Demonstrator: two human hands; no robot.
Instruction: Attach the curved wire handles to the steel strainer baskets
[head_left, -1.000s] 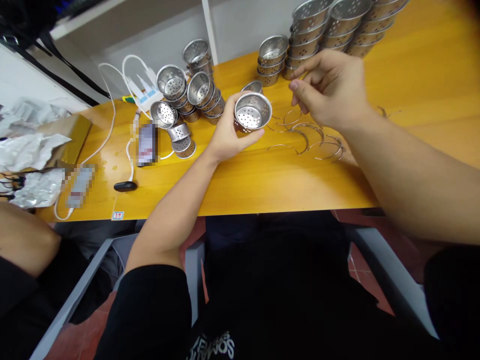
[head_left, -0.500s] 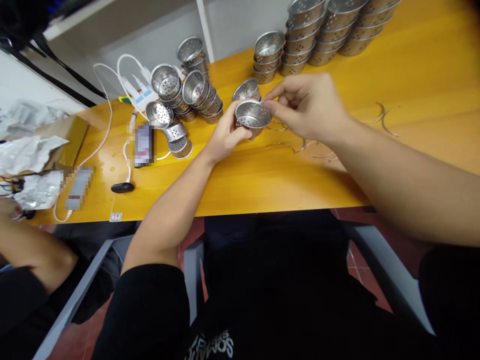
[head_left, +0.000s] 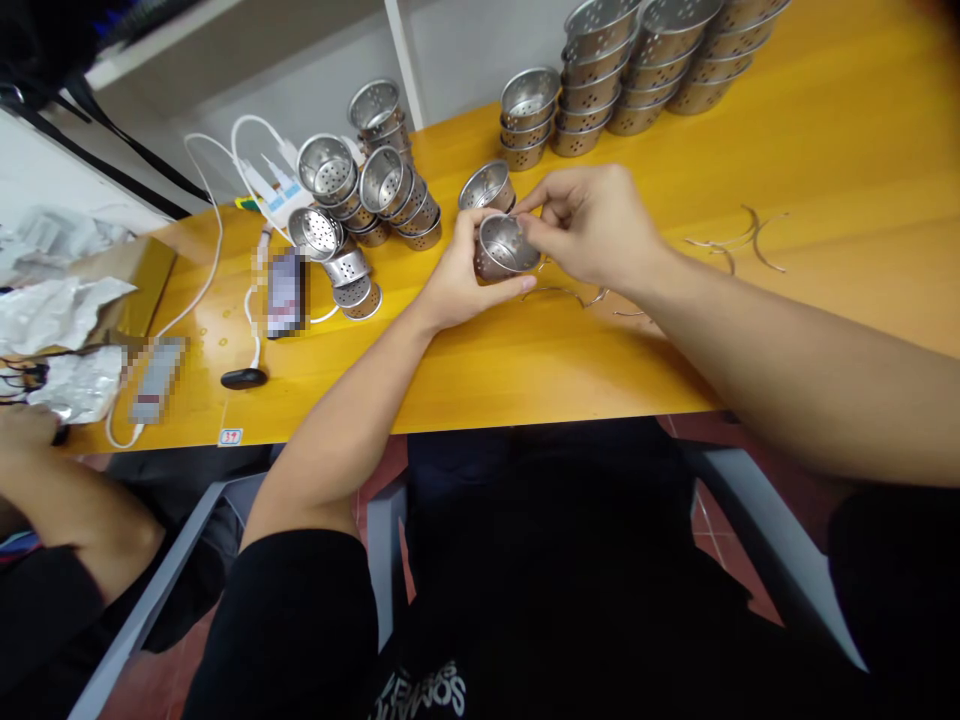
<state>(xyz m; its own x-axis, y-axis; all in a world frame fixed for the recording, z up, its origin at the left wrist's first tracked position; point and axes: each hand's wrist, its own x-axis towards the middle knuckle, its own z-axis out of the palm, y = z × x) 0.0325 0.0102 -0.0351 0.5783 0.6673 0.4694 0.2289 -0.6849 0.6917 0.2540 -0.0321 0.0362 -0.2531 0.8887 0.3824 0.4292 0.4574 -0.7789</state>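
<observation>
Head view: left hand (head_left: 459,275) grips a round, perforated, shiny metal cup (head_left: 506,248).

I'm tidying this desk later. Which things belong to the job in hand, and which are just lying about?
Likely the job's:
- perforated cup in the left hand
- stacked cups
- curved wires

Seemingly just lying about:
- phone
- black oval object
- plastic bags

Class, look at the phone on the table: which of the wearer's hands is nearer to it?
The left hand, holding a perforated cup right of the phone; the right hand is farther right, its fingers at the cup's rim.
</observation>
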